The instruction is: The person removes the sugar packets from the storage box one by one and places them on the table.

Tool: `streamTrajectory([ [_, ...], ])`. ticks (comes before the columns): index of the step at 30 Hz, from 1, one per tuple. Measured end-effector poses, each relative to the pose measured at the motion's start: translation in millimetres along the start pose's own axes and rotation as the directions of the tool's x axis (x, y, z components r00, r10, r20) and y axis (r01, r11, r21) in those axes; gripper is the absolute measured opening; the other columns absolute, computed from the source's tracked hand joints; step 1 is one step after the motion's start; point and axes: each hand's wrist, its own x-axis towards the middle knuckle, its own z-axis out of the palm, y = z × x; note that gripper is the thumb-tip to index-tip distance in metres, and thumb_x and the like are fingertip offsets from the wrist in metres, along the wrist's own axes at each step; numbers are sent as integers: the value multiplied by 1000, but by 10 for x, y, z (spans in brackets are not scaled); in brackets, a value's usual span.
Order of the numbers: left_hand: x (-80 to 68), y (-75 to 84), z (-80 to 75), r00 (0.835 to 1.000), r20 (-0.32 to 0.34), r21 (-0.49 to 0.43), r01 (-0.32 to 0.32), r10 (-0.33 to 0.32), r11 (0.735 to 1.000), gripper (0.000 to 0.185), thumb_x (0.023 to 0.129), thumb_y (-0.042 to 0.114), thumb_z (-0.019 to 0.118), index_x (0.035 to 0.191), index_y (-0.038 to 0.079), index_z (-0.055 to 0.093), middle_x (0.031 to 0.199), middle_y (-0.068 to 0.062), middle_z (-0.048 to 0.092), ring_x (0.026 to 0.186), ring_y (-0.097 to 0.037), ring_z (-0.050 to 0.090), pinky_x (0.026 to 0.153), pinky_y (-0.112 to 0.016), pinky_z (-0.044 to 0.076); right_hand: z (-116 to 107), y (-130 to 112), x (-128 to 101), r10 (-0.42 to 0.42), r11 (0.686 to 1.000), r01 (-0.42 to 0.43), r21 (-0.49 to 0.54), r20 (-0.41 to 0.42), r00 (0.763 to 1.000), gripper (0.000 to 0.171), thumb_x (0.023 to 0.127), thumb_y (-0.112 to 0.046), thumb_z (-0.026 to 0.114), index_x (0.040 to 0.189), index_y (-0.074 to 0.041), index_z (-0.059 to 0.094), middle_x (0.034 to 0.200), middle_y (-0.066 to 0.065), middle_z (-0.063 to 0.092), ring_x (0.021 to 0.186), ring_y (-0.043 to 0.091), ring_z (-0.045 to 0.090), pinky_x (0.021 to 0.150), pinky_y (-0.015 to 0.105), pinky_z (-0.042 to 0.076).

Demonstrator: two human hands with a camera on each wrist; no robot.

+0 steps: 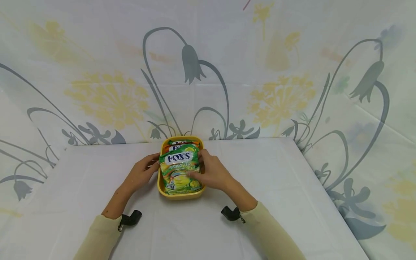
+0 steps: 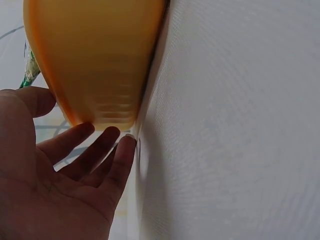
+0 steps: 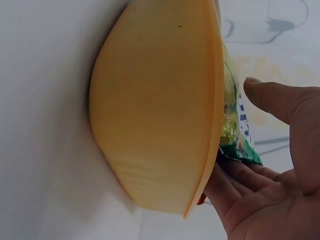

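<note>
We saw the white table point(image 1: 276, 187) under both hands, then the yellow tray point(image 1: 180, 195) between them. The green candy bag point(image 1: 180, 169) lay in it, pinched by our right hand point(image 1: 212, 174). Left hand point(image 1: 141, 175) relaxed, fingers straight against the tray's side.
</note>
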Motion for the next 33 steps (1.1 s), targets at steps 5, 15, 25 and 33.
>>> streamTrajectory([
  [5,3,1,-7,1000,5,-1,8,-8,1000,55,112,26,49,160,-1,43,158,-24,50,143,-44,51,117,-61,44,-2,-35,-17,0,1000,-2,28,55,998,70,93,-33,84,142,-4,42,119,13,70,95,17,65,81,31,60],
  [15,12,-13,-14,1000,8,-6,8,-8,1000,55,113,28,49,160,0,43,158,-24,50,142,-44,51,116,-61,46,-9,-57,-25,-48,998,45,38,79,996,76,89,-23,87,143,-3,37,132,18,67,114,22,67,96,37,59],
  [25,4,-6,-12,1000,7,-8,5,-5,1000,55,114,30,48,160,1,44,157,-24,51,142,-44,51,115,-61,46,-17,-79,-23,-31,996,27,86,48,998,74,89,-16,86,144,-3,38,133,17,67,109,22,68,91,36,61],
  [33,13,-13,-9,1000,17,-12,15,-15,1000,55,114,34,47,160,2,44,156,-23,54,143,-42,51,116,-60,46,-26,-81,-32,-25,990,19,143,36,999,72,90,-12,85,144,-3,37,134,16,66,109,22,67,90,34,61],
])
